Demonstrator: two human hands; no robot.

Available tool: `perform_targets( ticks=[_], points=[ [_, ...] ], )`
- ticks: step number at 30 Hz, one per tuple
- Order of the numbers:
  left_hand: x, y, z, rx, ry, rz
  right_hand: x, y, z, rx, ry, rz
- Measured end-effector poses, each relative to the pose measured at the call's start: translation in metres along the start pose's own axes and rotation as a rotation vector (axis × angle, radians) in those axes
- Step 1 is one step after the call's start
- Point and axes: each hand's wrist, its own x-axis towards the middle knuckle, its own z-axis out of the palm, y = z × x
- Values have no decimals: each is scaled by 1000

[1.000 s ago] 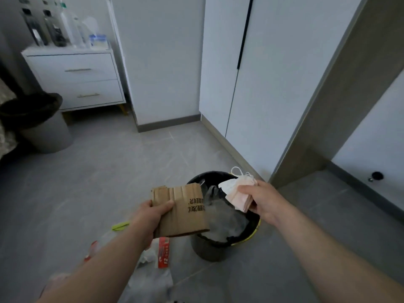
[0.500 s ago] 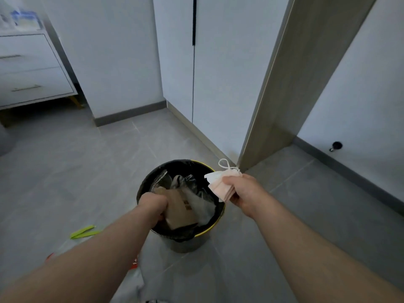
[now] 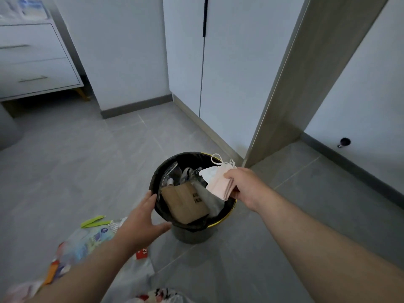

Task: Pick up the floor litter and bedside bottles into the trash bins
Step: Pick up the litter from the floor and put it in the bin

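A round trash bin [image 3: 227,216] with a black liner and a yellow rim stands on the grey floor. Inside it a brown cardboard piece [image 3: 185,203] leans among clear plastic wrappers. My left hand [image 3: 142,221] is open just left of the bin's rim, fingers spread, holding nothing. My right hand [image 3: 242,184] is shut on a bunch of pale pink and white face masks [image 3: 216,182], held over the bin's right side. Plastic bags and wrappers [image 3: 91,239] lie on the floor at the lower left, partly hidden by my left forearm.
A white bedside drawer unit [image 3: 37,62] stands at the far left. White wardrobe doors [image 3: 229,73] and a wood-grain panel [image 3: 295,88] rise behind the bin. Two green strips [image 3: 94,220] lie beside the bags. A door stopper [image 3: 344,142] sits at the right wall.
My left hand put the cardboard piece into the bin, let go and drew back to the rim's left side. My right hand kept the masks over the bin.
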Motion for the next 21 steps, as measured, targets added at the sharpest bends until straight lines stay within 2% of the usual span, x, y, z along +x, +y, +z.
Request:
perform_targets(
  ticks=[1, 7, 11, 15, 18, 21],
  points=[
    [1, -5, 2, -5, -17, 19, 0, 2, 6, -40, -13, -9],
    [13, -17, 3, -40, 150, 60, 10, 9, 55, -488, -131, -87],
    [16, -21, 4, -25, 167, 47, 31, 22, 81, -937, -59, -210],
    [17, -20, 5, -42, 182, 41, 47, 43, 100, -1173, -213, -311],
    [20, -23, 7, -64, 204, 53, 52, 61, 109, -1338, -295, -248],
    [22, -28, 11, -106, 225, 64, 64, 74, 118, -1383, -326, -178]
  ],
)
